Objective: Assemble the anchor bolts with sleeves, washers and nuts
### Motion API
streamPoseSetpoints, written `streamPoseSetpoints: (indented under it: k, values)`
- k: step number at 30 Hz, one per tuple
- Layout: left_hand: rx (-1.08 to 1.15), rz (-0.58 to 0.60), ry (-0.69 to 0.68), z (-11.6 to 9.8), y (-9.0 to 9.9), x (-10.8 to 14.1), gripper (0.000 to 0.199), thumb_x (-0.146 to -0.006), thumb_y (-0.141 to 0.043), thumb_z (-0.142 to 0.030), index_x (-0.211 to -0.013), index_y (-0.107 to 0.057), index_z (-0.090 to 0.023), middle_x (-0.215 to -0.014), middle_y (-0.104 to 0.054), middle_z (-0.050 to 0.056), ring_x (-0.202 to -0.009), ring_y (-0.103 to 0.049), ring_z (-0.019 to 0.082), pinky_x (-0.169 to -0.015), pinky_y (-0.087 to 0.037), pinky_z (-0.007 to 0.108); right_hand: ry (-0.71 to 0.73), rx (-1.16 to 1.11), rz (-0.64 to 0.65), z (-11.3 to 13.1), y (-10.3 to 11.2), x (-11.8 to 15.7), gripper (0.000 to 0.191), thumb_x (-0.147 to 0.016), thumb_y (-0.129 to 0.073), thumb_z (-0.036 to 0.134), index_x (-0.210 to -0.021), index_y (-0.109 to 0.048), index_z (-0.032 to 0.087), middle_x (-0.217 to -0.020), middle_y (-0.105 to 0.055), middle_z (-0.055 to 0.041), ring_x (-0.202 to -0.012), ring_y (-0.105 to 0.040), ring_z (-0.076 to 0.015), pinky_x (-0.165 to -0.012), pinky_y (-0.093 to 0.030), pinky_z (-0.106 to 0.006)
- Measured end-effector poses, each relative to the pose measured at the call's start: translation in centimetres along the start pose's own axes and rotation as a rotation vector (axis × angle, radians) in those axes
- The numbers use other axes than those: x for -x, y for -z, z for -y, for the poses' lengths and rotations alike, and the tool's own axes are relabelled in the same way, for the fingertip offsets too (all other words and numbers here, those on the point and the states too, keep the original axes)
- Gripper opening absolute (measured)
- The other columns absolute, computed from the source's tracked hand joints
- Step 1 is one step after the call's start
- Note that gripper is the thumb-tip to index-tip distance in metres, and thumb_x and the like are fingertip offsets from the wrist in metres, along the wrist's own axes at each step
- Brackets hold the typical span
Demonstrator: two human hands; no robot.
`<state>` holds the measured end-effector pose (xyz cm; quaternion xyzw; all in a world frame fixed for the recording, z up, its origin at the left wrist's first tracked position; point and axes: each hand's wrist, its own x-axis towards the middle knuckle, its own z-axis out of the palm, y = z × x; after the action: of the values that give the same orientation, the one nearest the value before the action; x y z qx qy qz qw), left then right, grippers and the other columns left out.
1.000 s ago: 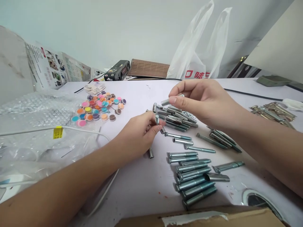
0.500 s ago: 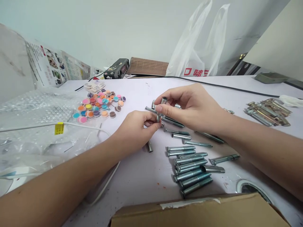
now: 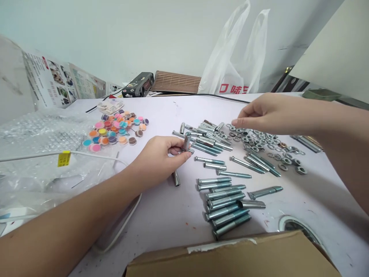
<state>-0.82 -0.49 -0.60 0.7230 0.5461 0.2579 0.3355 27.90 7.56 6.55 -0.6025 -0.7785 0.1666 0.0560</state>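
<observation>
My left hand [image 3: 170, 156] pinches a short metal sleeve [image 3: 187, 141], which stands upright between thumb and fingers. My right hand [image 3: 256, 113] hovers at the back edge of a pile of nuts and washers [image 3: 253, 140], its fingers pressed together; anything between the fingertips is too small to make out. Between the hands lies a heap of sleeves and bolts [image 3: 210, 134]. Nearer me, several bolts [image 3: 227, 200] lie in a column, some with sleeves on. A loose sleeve [image 3: 176, 179] rests just below my left hand.
Colourful small pots [image 3: 115, 129] and bubble wrap [image 3: 52, 130] lie on the left, with a white cable [image 3: 95, 154]. A cardboard box [image 3: 230, 257] fills the near edge. At the back stand a white plastic bag [image 3: 230, 73] and a dark box [image 3: 138, 84].
My right hand has left the sleeve and moved right, to the nuts and washers. The bolt it held near my left hand has been let go. My left hand keeps the sleeve.
</observation>
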Motion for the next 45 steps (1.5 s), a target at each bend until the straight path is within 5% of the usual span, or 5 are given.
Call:
streamPoseSetpoints:
  k: [7,17,25,33,45]
  values:
    - [0.039,-0.001,0.016,-0.2,0.2,0.1,0.034,-0.087,-0.069,-0.045,-0.110,-0.075,-0.021,-0.083,-0.070,0.000,-0.077,-0.061,0.015,-0.071,-0.044,0.026,-0.096,0.193,0.141,-3.4,-0.6,-0.8,0.042,-0.120,-0.078,0.023,-0.078,-0.075,0.018,-0.082,-0.063,-0.0048,-0.070,-0.062,-0.0294,-0.052,-0.046,-0.035]
    - [0.290,-0.084,0.038,0.1,-0.1,0.4,0.042,-0.085,-0.072,-0.051,-0.110,-0.072,-0.017,-0.097,-0.071,0.007,-0.081,-0.062,0.018,-0.067,-0.046,0.027,0.004,0.181,-0.088,-2.6,-5.0,-1.8,0.035,-0.113,-0.079,0.012,-0.080,-0.072,0.020,-0.063,-0.057,0.0014,-0.060,-0.060,-0.0286,-0.050,-0.041,-0.036]
    - [0.016,-0.046,0.066,-0.3,0.1,0.2,0.026,-0.086,-0.066,-0.043,-0.087,-0.074,-0.018,-0.072,-0.063,0.001,-0.065,-0.050,0.013,-0.060,-0.039,0.026,0.071,0.014,-0.034,-3.4,-4.6,-1.7,0.022,-0.105,-0.071,0.016,-0.083,-0.073,0.021,-0.071,-0.060,-0.0009,-0.053,-0.060,-0.0312,-0.044,-0.040,-0.039]
    - [0.119,-0.093,0.079,-0.5,0.2,0.5,0.043,-0.079,-0.076,-0.046,-0.115,-0.073,-0.023,-0.085,-0.062,0.001,-0.066,-0.052,0.011,-0.061,-0.040,0.024,0.039,0.017,0.037,-3.6,-4.8,-1.9,0.023,-0.107,-0.075,0.010,-0.087,-0.074,0.020,-0.073,-0.062,0.0014,-0.061,-0.061,-0.0295,-0.050,-0.044,-0.037]
    - [0.166,-0.038,0.061,-0.4,0.1,0.4,0.036,-0.086,-0.067,-0.051,-0.102,-0.076,-0.019,-0.067,-0.057,0.001,-0.058,-0.041,0.011,-0.052,-0.032,0.022,0.053,-0.018,0.021,-1.6,-4.4,-0.8,0.014,-0.105,-0.068,0.013,-0.095,-0.075,0.019,-0.063,-0.055,0.0052,-0.047,-0.051,-0.0222,-0.041,-0.035,-0.033]
